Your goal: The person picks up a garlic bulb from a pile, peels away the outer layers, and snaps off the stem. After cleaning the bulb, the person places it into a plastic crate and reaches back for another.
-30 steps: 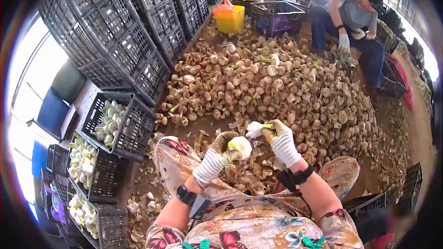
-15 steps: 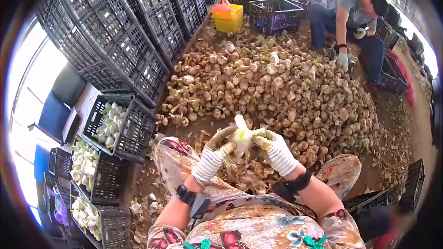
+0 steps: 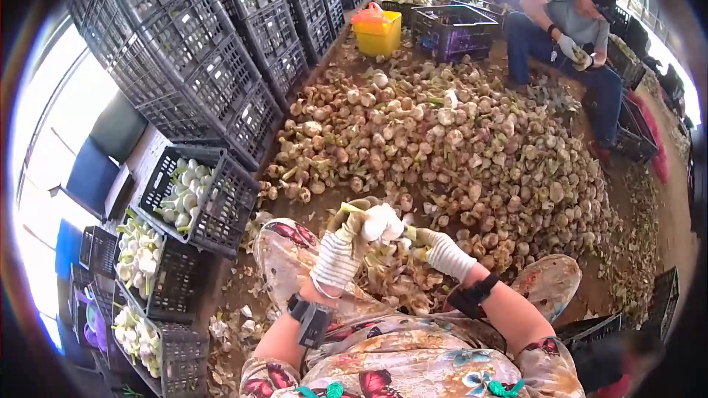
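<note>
A peeled white garlic bulb point(image 3: 381, 223) is gripped in my left hand point(image 3: 343, 248), which wears a striped work glove with dirty fingertips. A greenish stem end point(image 3: 352, 208) sticks out on the left side of the bulb. My right hand point(image 3: 442, 250), gloved the same way, is closed at the bulb's right side. Something small and dark shows at its fingertips, too small to name. Beyond both hands lies a large heap of unpeeled garlic bulbs point(image 3: 442, 133). Loose skins point(image 3: 398, 284) cover the ground between my knees.
At left, black crates of pale garlic point(image 3: 221, 210) stand beside tall crate stacks point(image 3: 214, 51). A yellow bucket point(image 3: 377, 38) and a dark crate point(image 3: 453, 33) sit behind the heap. A co-worker point(image 3: 571, 37) sits at the far right, holding a bulb.
The bulb has turned in my left hand, its stem now towards the left. My right hand has shifted to the bulb's right end. The co-worker's hand has risen from the heap to the other hand.
</note>
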A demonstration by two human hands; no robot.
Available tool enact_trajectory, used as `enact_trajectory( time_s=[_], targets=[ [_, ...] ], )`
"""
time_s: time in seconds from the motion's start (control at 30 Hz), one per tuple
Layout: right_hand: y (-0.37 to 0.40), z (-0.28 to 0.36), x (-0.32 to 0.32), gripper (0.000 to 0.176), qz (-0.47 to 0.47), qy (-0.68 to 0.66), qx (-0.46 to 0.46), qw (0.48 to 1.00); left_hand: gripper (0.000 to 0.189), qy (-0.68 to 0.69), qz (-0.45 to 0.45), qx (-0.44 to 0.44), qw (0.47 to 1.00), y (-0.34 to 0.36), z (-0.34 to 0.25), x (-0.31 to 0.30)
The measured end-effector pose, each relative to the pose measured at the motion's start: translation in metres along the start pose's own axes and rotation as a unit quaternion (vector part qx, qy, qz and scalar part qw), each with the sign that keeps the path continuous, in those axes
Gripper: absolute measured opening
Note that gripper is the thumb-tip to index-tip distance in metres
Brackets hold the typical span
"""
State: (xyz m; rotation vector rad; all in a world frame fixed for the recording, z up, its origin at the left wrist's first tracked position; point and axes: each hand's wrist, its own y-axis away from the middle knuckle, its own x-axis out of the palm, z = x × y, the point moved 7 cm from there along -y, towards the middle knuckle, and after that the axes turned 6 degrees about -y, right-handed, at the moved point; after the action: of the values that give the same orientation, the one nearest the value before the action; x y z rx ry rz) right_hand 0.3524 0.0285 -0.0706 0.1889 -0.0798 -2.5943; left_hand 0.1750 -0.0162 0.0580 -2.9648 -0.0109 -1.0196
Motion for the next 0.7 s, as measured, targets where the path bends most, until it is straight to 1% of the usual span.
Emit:
enact_trajectory(
  time_s=[0.03,0.07,0.1,0.17,0.2,0.23,0.33,0.37,0.4,0.47,0.53,0.57,0.6,0.63,0.67,0.7],
  targets=[
    [0.007,0.029,0.005,0.028,0.004,-0.103,0.026,0.994,0.032,-0.005,0.004,0.007,1.000,-0.002,0.003,-0.004],
    [0.013,0.060,0.010,0.029,0.005,-0.205,0.051,0.978,0.032,-0.010,0.011,0.014,1.000,-0.004,0.004,-0.006],
    [0.019,0.088,0.011,0.031,-0.003,-0.233,0.082,0.969,0.032,-0.015,0.010,0.010,1.000,-0.004,0.002,-0.001],
    [0.024,0.132,0.019,0.027,-0.017,-0.182,0.013,0.983,0.032,-0.035,0.001,0.006,0.999,-0.002,0.009,0.003],
    [0.025,0.143,0.020,0.024,-0.024,-0.156,-0.021,0.987,0.033,-0.046,-0.003,0.005,0.999,-0.002,0.011,0.004],
    [0.024,0.150,0.015,0.019,-0.084,-0.018,-0.128,0.988,0.032,-0.029,-0.006,0.005,1.000,-0.002,0.011,0.006],
    [0.023,0.139,0.018,0.012,-0.125,-0.062,-0.104,0.985,0.030,0.021,-0.022,0.011,0.999,0.001,0.008,0.004],
    [0.009,0.104,0.005,0.008,-0.168,-0.029,-0.089,0.981,0.029,0.037,-0.051,-0.013,0.998,0.000,0.008,-0.005],
    [-0.002,0.064,-0.007,0.007,-0.160,0.090,-0.003,0.983,0.029,0.077,-0.032,0.013,0.996,-0.003,0.002,-0.001],
    [0.003,0.031,-0.008,0.019,-0.111,0.212,-0.058,0.969,0.028,0.196,-0.001,-0.042,0.980,-0.009,0.003,-0.007],
    [0.003,0.024,-0.004,0.021,-0.054,0.076,-0.039,0.995,0.030,0.239,-0.017,-0.060,0.969,-0.010,0.005,-0.016],
    [0.007,0.036,0.006,0.022,-0.026,0.005,-0.025,0.999,0.031,0.248,-0.026,-0.065,0.966,-0.010,0.007,-0.019],
    [0.010,0.044,0.004,0.023,-0.036,0.054,0.063,0.996,0.032,0.256,-0.034,-0.069,0.964,-0.010,0.009,-0.022],
    [0.009,0.055,0.002,0.024,-0.053,0.078,0.054,0.994,0.035,0.293,-0.030,-0.080,0.952,-0.010,0.012,-0.022],
    [0.007,0.063,-0.001,0.025,-0.070,0.102,0.043,0.991,0.033,0.274,-0.054,-0.076,0.957,-0.008,0.011,-0.024],
    [0.006,0.073,-0.003,0.023,-0.110,0.110,-0.012,0.988,0.032,0.277,-0.062,-0.086,0.955,-0.007,0.013,-0.029]
  ],
)
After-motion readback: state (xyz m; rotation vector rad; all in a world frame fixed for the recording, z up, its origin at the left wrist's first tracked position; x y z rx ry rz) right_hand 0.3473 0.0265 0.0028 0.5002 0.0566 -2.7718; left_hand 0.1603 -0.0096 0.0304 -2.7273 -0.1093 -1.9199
